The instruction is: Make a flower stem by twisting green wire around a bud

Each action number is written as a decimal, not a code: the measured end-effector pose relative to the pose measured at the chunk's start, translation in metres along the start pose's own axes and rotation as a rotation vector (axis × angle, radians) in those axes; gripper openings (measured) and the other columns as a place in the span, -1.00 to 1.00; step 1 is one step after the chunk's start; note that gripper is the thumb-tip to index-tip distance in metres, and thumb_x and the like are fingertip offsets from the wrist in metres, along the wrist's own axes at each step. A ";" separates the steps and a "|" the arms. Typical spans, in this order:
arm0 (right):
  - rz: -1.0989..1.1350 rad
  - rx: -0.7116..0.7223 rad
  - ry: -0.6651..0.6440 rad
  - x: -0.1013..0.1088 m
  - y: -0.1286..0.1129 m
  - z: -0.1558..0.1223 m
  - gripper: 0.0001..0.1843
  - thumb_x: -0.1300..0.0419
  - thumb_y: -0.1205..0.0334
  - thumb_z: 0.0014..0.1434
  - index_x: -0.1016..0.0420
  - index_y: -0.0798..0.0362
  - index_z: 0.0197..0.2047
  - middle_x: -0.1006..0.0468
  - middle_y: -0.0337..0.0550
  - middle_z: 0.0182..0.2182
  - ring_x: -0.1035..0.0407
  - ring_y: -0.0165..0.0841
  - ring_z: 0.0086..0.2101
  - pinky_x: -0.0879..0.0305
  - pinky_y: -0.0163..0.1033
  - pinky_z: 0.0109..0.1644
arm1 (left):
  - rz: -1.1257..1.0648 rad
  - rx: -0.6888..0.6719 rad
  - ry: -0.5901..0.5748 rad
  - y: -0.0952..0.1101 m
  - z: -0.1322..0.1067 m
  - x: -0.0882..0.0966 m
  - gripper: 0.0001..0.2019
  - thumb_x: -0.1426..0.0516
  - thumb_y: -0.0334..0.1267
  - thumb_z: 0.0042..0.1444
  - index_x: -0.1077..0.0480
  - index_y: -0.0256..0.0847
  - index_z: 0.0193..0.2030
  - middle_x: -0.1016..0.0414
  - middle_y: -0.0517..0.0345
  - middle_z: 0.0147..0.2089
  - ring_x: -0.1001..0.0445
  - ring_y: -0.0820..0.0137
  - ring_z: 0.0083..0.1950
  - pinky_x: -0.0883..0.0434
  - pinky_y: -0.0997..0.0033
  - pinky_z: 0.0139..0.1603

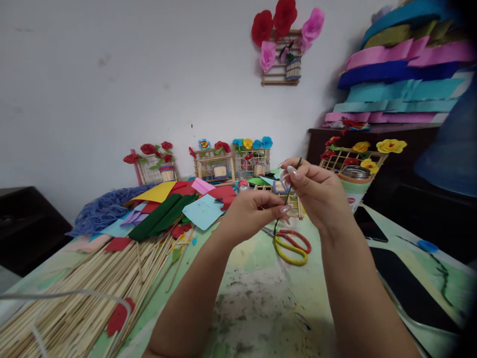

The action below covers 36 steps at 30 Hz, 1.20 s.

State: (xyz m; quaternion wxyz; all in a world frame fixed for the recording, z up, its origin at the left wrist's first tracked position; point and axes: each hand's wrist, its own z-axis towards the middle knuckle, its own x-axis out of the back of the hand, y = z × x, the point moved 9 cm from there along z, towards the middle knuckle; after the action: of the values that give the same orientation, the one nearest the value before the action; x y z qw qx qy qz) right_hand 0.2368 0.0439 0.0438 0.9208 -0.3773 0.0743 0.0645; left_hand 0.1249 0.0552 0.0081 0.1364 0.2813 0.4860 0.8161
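- I hold a thin green stem (286, 196) upright and slightly tilted in front of me, above the table (261, 298) and touching nothing else.
- My left hand (253, 214) pinches its lower part between thumb and forefinger. The bottom end hangs free below the fingers, which I judge steadies it.
- My right hand (316, 191) pinches the stem higher up with the fingertips pressed together, and the top tip pokes out above them. The two grips sit close, as suits fine work on a thin piece.
- From here I cannot tell whether the stem is wire or wrapped stick.
- Scissors (292, 246) lie flat just beneath my hands, handles toward me, within easy reach.
- To my left a heap of bamboo sticks (93, 283) fans across the table, with coloured paper sheets (167, 204) beyond it.
- On my right two phones (406, 288) lie face up, clear of the work spot.
- Small frames with paper flowers (216, 159) line the back edge against the wall, probably set out of the way.
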 end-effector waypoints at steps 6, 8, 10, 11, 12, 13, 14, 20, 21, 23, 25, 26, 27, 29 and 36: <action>0.042 -0.044 0.079 0.005 0.005 0.002 -0.72 -0.38 0.23 -0.05 -0.39 0.04 -0.65 -0.46 -0.24 -0.34 -0.36 -0.41 -0.26 -0.29 -0.19 -0.02 | -0.013 0.022 -0.014 -0.003 0.000 -0.004 -0.78 -0.23 -0.16 0.02 -0.51 -0.32 -0.43 -0.50 0.11 -0.42 -0.37 0.50 -0.39 -0.28 0.51 -0.36; 0.038 -0.079 0.036 0.002 0.007 0.001 -0.79 -0.37 0.21 -0.02 -0.46 0.02 -0.58 -0.50 -0.23 -0.29 -0.38 -0.40 -0.23 -0.29 -0.20 -0.03 | -0.008 0.017 -0.014 -0.004 0.000 -0.005 -0.79 -0.22 -0.18 0.03 -0.50 -0.32 -0.42 -0.52 0.09 -0.41 -0.39 0.48 -0.38 -0.30 0.49 -0.33; 0.012 -0.116 -0.050 -0.004 0.009 -0.001 -0.89 -0.32 0.15 0.04 -0.56 -0.01 -0.43 -0.53 -0.20 -0.18 -0.39 -0.37 -0.18 -0.30 -0.18 -0.03 | 0.007 0.010 -0.009 -0.004 0.001 -0.004 -0.80 -0.21 -0.18 0.04 -0.50 -0.32 -0.41 -0.52 0.09 -0.41 -0.40 0.48 -0.38 -0.31 0.48 -0.32; -0.003 -0.127 -0.098 -0.008 0.009 -0.002 -0.88 -0.29 0.12 0.07 -0.59 -0.03 -0.37 -0.54 -0.17 -0.13 -0.40 -0.34 -0.14 -0.30 -0.16 -0.02 | 0.009 0.007 -0.010 -0.003 0.001 -0.004 -0.80 -0.21 -0.18 0.04 -0.50 -0.32 -0.41 -0.51 0.09 -0.42 -0.40 0.48 -0.38 -0.31 0.47 -0.32; -0.016 -0.129 -0.135 -0.010 0.009 -0.003 -0.86 -0.27 0.11 0.10 -0.60 -0.03 -0.34 -0.54 -0.15 -0.10 -0.39 -0.30 -0.10 -0.31 -0.14 -0.02 | 0.012 0.006 -0.010 -0.003 0.001 -0.003 -0.80 -0.20 -0.18 0.04 -0.50 -0.32 -0.41 -0.51 0.09 -0.42 -0.40 0.48 -0.39 -0.32 0.47 -0.32; -0.026 -0.124 -0.158 -0.012 0.007 -0.004 -0.85 -0.26 0.11 0.11 -0.61 -0.03 -0.35 -0.54 -0.13 -0.09 -0.39 -0.27 -0.07 -0.31 -0.12 -0.01 | 0.018 0.006 -0.010 -0.003 0.001 -0.003 -0.80 -0.20 -0.18 0.04 -0.50 -0.31 -0.41 -0.51 0.10 -0.42 -0.39 0.48 -0.39 -0.32 0.47 -0.31; -0.033 -0.114 -0.166 -0.012 0.006 -0.005 -0.85 -0.25 0.12 0.11 -0.61 -0.02 -0.39 -0.55 -0.12 -0.10 -0.38 -0.25 -0.03 -0.30 -0.10 0.01 | 0.025 0.006 -0.009 -0.003 0.001 -0.003 -0.80 -0.20 -0.18 0.04 -0.50 -0.31 -0.41 -0.51 0.10 -0.42 -0.39 0.49 -0.39 -0.33 0.47 -0.31; -0.032 -0.078 -0.035 -0.004 0.003 -0.002 -0.72 -0.35 0.22 0.01 -0.43 0.03 -0.65 -0.57 -0.15 -0.26 -0.41 -0.25 -0.07 -0.25 -0.06 0.08 | 0.082 0.031 -0.053 -0.004 0.000 -0.005 -0.79 -0.19 -0.16 0.05 -0.50 -0.30 -0.40 -0.50 0.14 -0.42 -0.37 0.50 -0.40 -0.28 0.51 -0.34; -0.023 -0.075 -0.007 -0.002 0.003 -0.001 -0.70 -0.36 0.23 0.00 -0.40 0.04 -0.66 -0.57 -0.16 -0.29 -0.42 -0.27 -0.09 -0.25 -0.07 0.08 | 0.094 0.030 -0.056 -0.004 0.000 -0.005 -0.78 -0.19 -0.16 0.05 -0.50 -0.30 -0.40 -0.49 0.15 -0.44 -0.35 0.51 -0.41 -0.26 0.51 -0.36; -0.002 -0.062 0.036 0.001 0.004 0.000 -0.69 -0.37 0.25 -0.02 -0.37 0.04 -0.67 -0.55 -0.19 -0.32 -0.42 -0.30 -0.11 -0.25 -0.11 0.07 | 0.115 0.022 -0.052 -0.004 -0.001 -0.005 -0.77 -0.18 -0.15 0.06 -0.50 -0.31 -0.41 -0.46 0.16 -0.47 -0.31 0.53 -0.44 -0.23 0.52 -0.40; 0.004 -0.048 0.043 0.003 0.004 0.001 -0.73 -0.38 0.23 -0.03 -0.42 0.03 -0.64 -0.54 -0.20 -0.32 -0.41 -0.32 -0.12 -0.27 -0.14 0.05 | 0.120 0.012 -0.041 -0.003 -0.001 -0.004 -0.77 -0.18 -0.15 0.06 -0.50 -0.32 -0.42 -0.44 0.17 -0.49 -0.28 0.54 -0.46 -0.21 0.53 -0.42; -0.002 -0.051 0.025 0.002 0.004 0.001 -0.79 -0.37 0.20 -0.03 -0.47 0.01 -0.59 -0.55 -0.20 -0.28 -0.40 -0.31 -0.11 -0.28 -0.15 0.03 | 0.117 0.006 -0.034 -0.002 -0.001 -0.003 -0.76 -0.18 -0.15 0.06 -0.50 -0.32 -0.42 -0.43 0.17 -0.49 -0.28 0.54 -0.46 -0.20 0.53 -0.43; -0.011 -0.063 -0.009 0.001 0.005 0.001 -0.85 -0.36 0.16 -0.01 -0.53 0.00 -0.51 -0.55 -0.18 -0.23 -0.40 -0.30 -0.10 -0.29 -0.14 0.01 | 0.111 0.000 -0.030 -0.001 0.000 -0.003 -0.76 -0.18 -0.15 0.06 -0.50 -0.32 -0.42 -0.43 0.17 -0.50 -0.28 0.53 -0.46 -0.21 0.53 -0.43; -0.029 -0.097 -0.102 -0.004 0.007 -0.001 -0.85 -0.32 0.09 0.03 -0.60 -0.04 -0.36 -0.54 -0.15 -0.13 -0.38 -0.27 -0.06 -0.31 -0.12 0.01 | 0.098 -0.011 -0.023 0.000 0.000 -0.002 -0.77 -0.19 -0.15 0.05 -0.50 -0.32 -0.42 -0.43 0.15 -0.49 -0.31 0.52 -0.45 -0.23 0.52 -0.42; -0.049 -0.086 -0.118 -0.004 0.003 -0.003 -0.81 -0.33 0.23 0.03 -0.52 0.01 -0.58 -0.53 -0.17 -0.24 -0.37 -0.30 -0.09 -0.26 -0.13 0.04 | 0.086 0.010 -0.037 -0.002 0.000 -0.002 -0.77 -0.18 -0.15 0.05 -0.49 -0.31 -0.43 -0.39 0.17 -0.49 -0.27 0.53 -0.45 -0.21 0.51 -0.41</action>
State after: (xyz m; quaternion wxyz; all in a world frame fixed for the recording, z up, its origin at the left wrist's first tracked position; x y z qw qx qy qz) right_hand 0.2319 0.0435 0.0404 0.9078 -0.4138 0.0076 0.0673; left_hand 0.1269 0.0551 0.0057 0.1086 0.3177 0.4750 0.8134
